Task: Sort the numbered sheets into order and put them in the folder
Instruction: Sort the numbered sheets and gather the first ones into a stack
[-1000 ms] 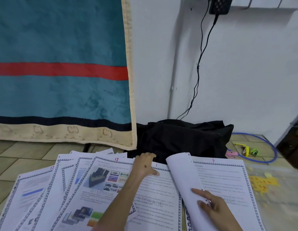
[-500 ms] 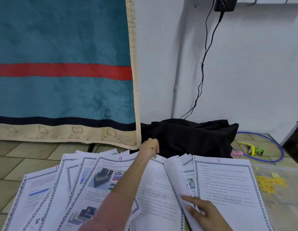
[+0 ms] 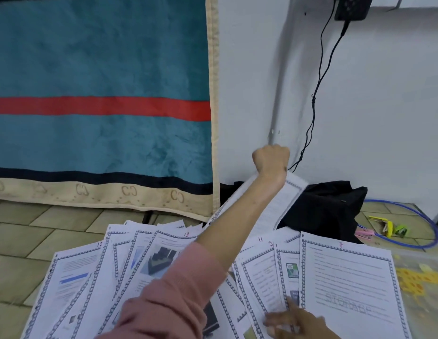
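Both hands are at work on the papers: my left hand [image 3: 271, 159], raised at the centre of the frame, is fisted around the top edge of a lifted sheet [image 3: 284, 199], which hangs tilted below the wrist, in front of the black bag [image 3: 330, 206]. I see my right hand [image 3: 298, 324] at the bottom of the frame, fingers extended and spread, pressing flat on the overlapping sheets there. Beneath both arms, the numbered sheets [image 3: 120, 277] fan across the lower half of the frame, overlapping one another. I can read a red 13 on one left of centre, 11 right of my forearm, and sheet 7 [image 3: 347, 285] lies on top at lower right. A pink sleeve [image 3: 178, 297] covers my left forearm. At the right edge, beside sheet 7, a clear plastic cover with yellow print [image 3: 418, 282] lies on the tiled floor [image 3: 41, 226]. Farther right I see a blue cable loop [image 3: 421, 241] around small yellow and green items, too small to name. A teal blanket [image 3: 100, 94] with a red stripe fills the upper left; a black cord [image 3: 318, 89] runs down the white wall [image 3: 384, 106].
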`<move>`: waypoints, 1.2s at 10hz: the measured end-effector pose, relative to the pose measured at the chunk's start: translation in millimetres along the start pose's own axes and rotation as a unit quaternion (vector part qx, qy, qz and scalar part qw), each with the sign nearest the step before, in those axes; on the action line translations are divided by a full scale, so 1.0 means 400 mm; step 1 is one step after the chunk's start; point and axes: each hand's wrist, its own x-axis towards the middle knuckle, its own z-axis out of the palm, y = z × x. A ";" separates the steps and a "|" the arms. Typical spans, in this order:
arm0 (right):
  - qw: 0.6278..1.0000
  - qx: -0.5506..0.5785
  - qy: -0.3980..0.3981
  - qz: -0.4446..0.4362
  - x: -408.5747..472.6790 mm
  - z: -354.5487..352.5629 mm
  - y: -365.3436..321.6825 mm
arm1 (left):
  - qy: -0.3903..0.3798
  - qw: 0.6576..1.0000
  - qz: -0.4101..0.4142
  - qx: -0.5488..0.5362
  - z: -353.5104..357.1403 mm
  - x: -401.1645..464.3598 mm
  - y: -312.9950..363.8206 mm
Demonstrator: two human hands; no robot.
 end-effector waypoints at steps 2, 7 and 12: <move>0.992 0.075 0.052 -0.084 -0.081 -0.026 -0.079 | 0.173 0.981 0.004 -0.087 -0.173 -0.024 -0.054; 0.851 0.361 0.283 -0.255 -0.131 -0.228 -0.191 | -0.049 0.894 -0.061 -0.441 -0.109 -0.186 -0.403; 0.805 0.545 0.234 -0.008 -0.090 -0.129 0.125 | -0.256 0.740 -0.328 -0.529 0.502 -0.399 -0.150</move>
